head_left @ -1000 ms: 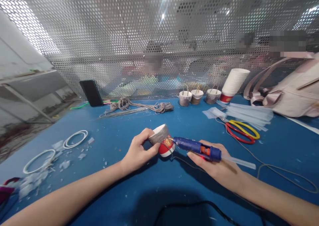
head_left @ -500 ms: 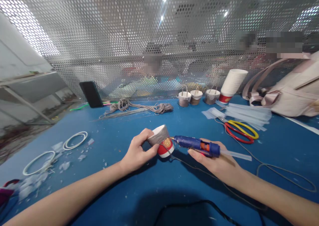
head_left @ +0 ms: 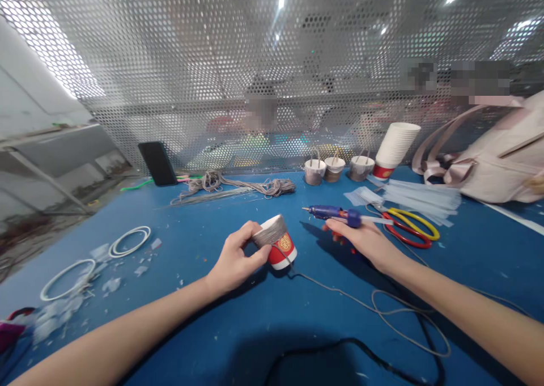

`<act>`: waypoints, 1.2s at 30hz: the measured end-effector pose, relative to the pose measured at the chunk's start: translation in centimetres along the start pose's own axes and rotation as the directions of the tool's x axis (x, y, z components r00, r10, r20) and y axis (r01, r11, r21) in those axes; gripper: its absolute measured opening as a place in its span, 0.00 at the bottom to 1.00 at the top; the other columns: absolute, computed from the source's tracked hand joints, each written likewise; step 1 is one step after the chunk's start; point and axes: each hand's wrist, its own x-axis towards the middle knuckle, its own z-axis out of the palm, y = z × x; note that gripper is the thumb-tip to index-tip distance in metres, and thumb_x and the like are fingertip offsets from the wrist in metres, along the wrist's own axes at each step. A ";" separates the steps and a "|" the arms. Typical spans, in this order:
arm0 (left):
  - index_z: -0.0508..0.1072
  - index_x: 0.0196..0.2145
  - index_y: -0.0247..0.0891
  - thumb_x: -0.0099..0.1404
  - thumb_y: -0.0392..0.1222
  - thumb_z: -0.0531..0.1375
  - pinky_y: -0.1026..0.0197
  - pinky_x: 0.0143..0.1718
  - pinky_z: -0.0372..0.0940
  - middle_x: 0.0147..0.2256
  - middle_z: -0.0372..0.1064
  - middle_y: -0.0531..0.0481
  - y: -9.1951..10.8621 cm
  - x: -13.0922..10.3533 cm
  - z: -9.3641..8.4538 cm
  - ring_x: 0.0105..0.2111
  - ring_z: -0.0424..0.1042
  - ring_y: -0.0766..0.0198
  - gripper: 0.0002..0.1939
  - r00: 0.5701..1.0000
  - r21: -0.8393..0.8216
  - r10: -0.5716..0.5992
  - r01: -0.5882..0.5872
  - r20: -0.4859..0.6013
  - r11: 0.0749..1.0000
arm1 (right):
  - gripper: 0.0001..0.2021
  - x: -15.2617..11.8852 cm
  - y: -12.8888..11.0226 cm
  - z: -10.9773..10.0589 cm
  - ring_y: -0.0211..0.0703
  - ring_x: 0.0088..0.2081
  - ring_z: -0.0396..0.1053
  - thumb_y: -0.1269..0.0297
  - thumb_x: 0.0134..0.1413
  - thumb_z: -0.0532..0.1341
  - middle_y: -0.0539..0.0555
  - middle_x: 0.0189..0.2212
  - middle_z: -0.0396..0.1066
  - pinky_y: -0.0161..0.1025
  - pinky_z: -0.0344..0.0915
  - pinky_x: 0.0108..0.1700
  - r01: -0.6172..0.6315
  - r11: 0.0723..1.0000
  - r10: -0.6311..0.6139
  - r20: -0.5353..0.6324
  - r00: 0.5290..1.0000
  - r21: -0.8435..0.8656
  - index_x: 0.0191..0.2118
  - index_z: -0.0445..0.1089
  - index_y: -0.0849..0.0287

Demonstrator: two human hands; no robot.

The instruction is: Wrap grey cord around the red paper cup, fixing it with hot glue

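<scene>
My left hand (head_left: 238,254) grips a red and white paper cup (head_left: 282,251) tilted on its side, thumb and fingers around it. Grey cord (head_left: 272,232) is wound in a band around the cup's upper part, and its loose end (head_left: 327,287) trails over the table to the right. In my right hand (head_left: 361,240) is a blue hot glue gun (head_left: 334,213), a clear glue stick (head_left: 376,220) poking out of its back. Its nozzle points left, apart from the cup.
Red-and-yellow scissors (head_left: 410,227) and clear glue sticks (head_left: 420,199) lie at right. Behind them stand cord-wrapped cups (head_left: 314,173), a cup stack (head_left: 397,145) and a bag (head_left: 505,153). Cord bundles (head_left: 272,186), a phone (head_left: 157,163) and white rings (head_left: 130,242) are left. A black cable (head_left: 340,343) crosses the front.
My right hand has drawn the glue gun away from the cup, up and slightly right. The loose cord has shifted into a loop on the right. My left hand and the cup stay put.
</scene>
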 end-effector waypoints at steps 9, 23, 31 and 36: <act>0.62 0.24 0.37 0.56 0.40 0.55 0.63 0.29 0.60 0.26 0.62 0.52 0.6 0.0 0.0 0.27 0.62 0.66 0.06 1.000 0.141 -0.012 0.014 -0.019 0.990 | 0.16 2.8 2.4 0.9 0.52 0.38 0.71 0.52 0.51 0.58 0.57 0.33 0.74 0.46 0.63 0.40 0.088 0.958 -0.096 -0.016 0.995 -0.271 0.37 0.73 0.58; 0.60 0.22 0.37 0.55 0.40 0.56 0.64 0.28 0.56 0.24 0.57 0.55 1.7 -0.4 1.0 0.25 0.58 0.67 0.08 0.995 0.304 0.081 -0.059 -0.059 0.951 | 0.03 -5.0 -2.7 3.1 0.39 0.33 0.65 0.67 0.55 0.59 0.52 0.32 0.67 0.36 0.63 0.36 0.552 0.815 -0.542 0.102 0.834 -0.178 0.36 0.65 0.58; 0.60 0.21 0.37 0.55 0.40 0.56 0.65 0.26 0.54 0.22 0.56 0.56 2.3 -0.7 1.0 0.24 0.57 0.68 0.09 0.999 0.342 0.037 -0.024 -0.031 0.939 | 0.07 -2.9 -3.6 5.4 0.38 0.28 0.63 0.75 0.50 0.58 0.50 0.23 0.67 0.37 0.60 0.32 0.592 0.777 -0.595 0.058 0.802 -0.211 0.24 0.65 0.59; 0.59 0.20 0.37 0.53 0.40 0.56 0.66 0.25 0.54 0.22 0.56 0.56 2.4 -0.7 1.2 0.23 0.57 0.68 0.09 1.000 0.332 0.003 0.000 -0.010 0.943 | 0.07 -3.2 -4.2 5.3 0.34 0.23 0.61 0.75 0.41 0.59 0.47 0.21 0.66 0.33 0.57 0.26 0.339 0.940 -0.340 0.034 0.940 0.028 0.21 0.62 0.59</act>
